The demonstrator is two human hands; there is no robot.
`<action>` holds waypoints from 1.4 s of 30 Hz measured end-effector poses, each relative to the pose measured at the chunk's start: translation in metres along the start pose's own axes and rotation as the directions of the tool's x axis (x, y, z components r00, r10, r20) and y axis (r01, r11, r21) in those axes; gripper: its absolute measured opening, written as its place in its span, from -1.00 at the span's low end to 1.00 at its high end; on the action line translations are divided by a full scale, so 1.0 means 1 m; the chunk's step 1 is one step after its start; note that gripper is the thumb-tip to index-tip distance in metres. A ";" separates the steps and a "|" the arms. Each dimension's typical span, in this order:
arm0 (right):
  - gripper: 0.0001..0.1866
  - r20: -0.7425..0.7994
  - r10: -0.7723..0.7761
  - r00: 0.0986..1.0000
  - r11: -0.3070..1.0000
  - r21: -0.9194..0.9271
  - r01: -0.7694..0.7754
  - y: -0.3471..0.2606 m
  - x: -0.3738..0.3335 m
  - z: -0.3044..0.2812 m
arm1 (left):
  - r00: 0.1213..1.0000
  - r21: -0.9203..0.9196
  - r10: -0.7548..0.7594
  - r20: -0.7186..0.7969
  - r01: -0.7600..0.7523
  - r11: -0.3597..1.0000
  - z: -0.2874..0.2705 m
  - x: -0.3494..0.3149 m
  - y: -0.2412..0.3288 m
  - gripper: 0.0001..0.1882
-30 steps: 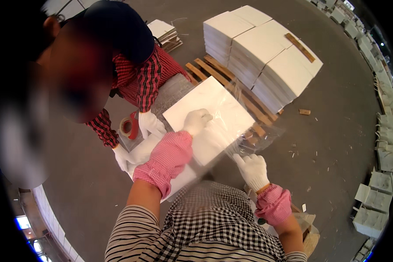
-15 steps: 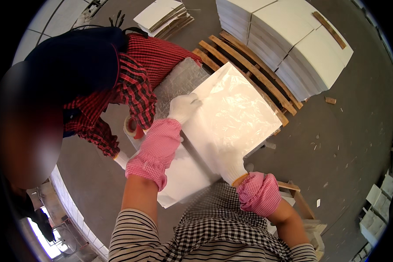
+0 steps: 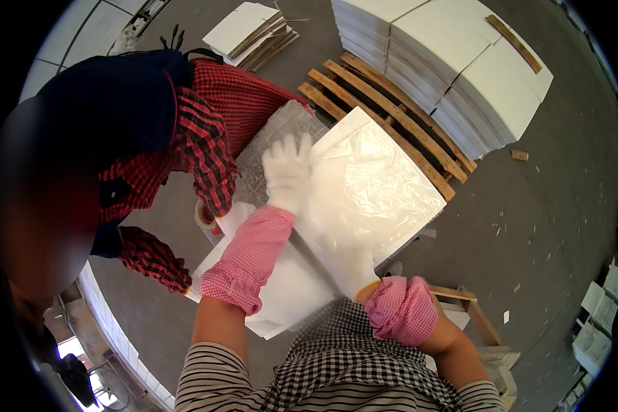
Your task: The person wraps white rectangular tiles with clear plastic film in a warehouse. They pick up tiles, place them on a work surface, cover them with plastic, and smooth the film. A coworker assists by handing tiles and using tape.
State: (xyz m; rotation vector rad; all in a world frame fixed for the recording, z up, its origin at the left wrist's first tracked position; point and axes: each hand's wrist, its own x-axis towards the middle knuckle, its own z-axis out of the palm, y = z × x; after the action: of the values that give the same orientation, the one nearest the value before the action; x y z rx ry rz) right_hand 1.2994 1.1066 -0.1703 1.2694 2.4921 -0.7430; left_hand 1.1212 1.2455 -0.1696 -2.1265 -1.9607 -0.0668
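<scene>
My left hand [image 3: 287, 172], in a white knit glove, rests at the left edge of a white panel [image 3: 391, 220], fingers spread. Shiny, creased clear plastic film [image 3: 371, 178] covers that panel. At the panel's near side is my right hand [image 3: 353, 268], also gloved in white; its fingers blur into the bright surface. A second white panel or sheet [image 3: 288, 285] lies nearer on the left, partly under my left forearm. Beside it, a co-worker's gloved hand [image 3: 235, 216] shows next to my pink checked sleeve, and their other hand [image 3: 193, 288] is at its left edge.
The co-worker in a red checked shirt [image 3: 209, 144] leans in from the left. A tape roll [image 3: 202, 216] sits by their arm. Behind the panel are a wooden pallet [image 3: 398, 117] and tall white stacks [image 3: 460, 55]. A wooden frame [image 3: 481, 316] stands at my right.
My left hand has gone from closed fingers at the panel's edge to spread ones. The co-worker's lower hand has moved nearer to me, and the near white sheet has shifted slightly.
</scene>
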 end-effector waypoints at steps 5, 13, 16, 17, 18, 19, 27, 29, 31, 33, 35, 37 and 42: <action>-0.45 0.217 -0.077 0.973 0.995 -0.039 0.087 -0.015 -0.003 0.008 | 0.976 -0.010 0.214 0.044 -0.214 0.977 -0.002 -0.020 0.008 -0.78; -0.60 0.079 -0.250 0.965 0.956 0.175 0.233 0.007 0.017 -0.002 | 0.856 -0.148 -0.404 0.322 0.467 0.872 0.009 -0.008 0.022 -0.81; -0.58 0.276 -0.247 0.929 0.951 0.252 0.178 0.027 0.028 -0.035 | 0.815 -0.258 -0.572 0.094 0.575 0.776 0.028 -0.021 0.043 -0.76; -0.58 0.216 -0.251 0.944 0.914 0.375 0.157 0.041 0.033 -0.027 | 0.809 -0.197 -0.584 0.063 0.583 0.788 0.033 -0.027 0.050 -0.75; -0.58 0.155 -0.252 0.955 0.861 0.487 0.148 0.055 0.038 -0.020 | 0.799 -0.135 -0.600 0.026 0.598 0.790 0.034 -0.035 0.049 -0.73; -0.58 0.097 -0.246 0.964 0.793 0.592 0.143 0.068 0.043 -0.013 | 0.816 -0.149 -0.578 0.009 0.572 0.806 0.035 -0.045 0.044 -0.74; -0.62 -0.606 0.061 0.793 0.767 0.537 0.351 0.041 0.103 -0.070 | 0.893 -0.230 -0.439 -0.102 0.408 0.883 0.033 -0.039 0.049 -0.75; -0.66 -0.671 -0.012 0.741 0.819 0.419 0.393 0.044 0.137 -0.054 | 0.879 -0.392 -0.476 0.029 0.448 0.803 0.043 -0.033 0.055 -0.72; -0.69 -0.686 -0.168 0.708 0.912 0.165 0.375 0.058 0.174 -0.041 | 0.896 -0.368 -0.440 0.067 0.432 0.823 0.029 -0.027 0.054 -0.64; -0.59 -0.686 -0.092 0.722 0.984 0.047 0.170 0.071 0.177 -0.055 | 0.927 -0.180 -0.372 0.057 0.376 0.909 0.025 -0.035 0.051 -0.53; -0.49 -0.671 -0.033 0.740 0.999 0.002 0.047 0.089 0.165 -0.071 | 0.908 -0.216 -0.402 0.122 0.419 0.882 0.010 -0.030 0.057 -0.41; -0.38 -0.644 0.000 0.765 1.000 0.019 0.016 0.111 0.147 -0.089 | 0.913 -0.215 -0.386 0.129 0.406 0.888 0.010 -0.035 0.059 -0.26; -0.15 -0.520 0.050 0.853 0.998 -0.013 -0.067 0.151 0.091 -0.090 | 0.926 -0.195 -0.299 0.229 0.345 0.918 0.018 -0.058 0.062 0.02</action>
State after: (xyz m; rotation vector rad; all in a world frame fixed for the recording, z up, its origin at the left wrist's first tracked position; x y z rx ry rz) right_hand 1.3689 1.2916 -0.1834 1.7153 2.8370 -0.3720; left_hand 1.1746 1.1887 -0.2081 -1.9791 -2.5216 -0.1609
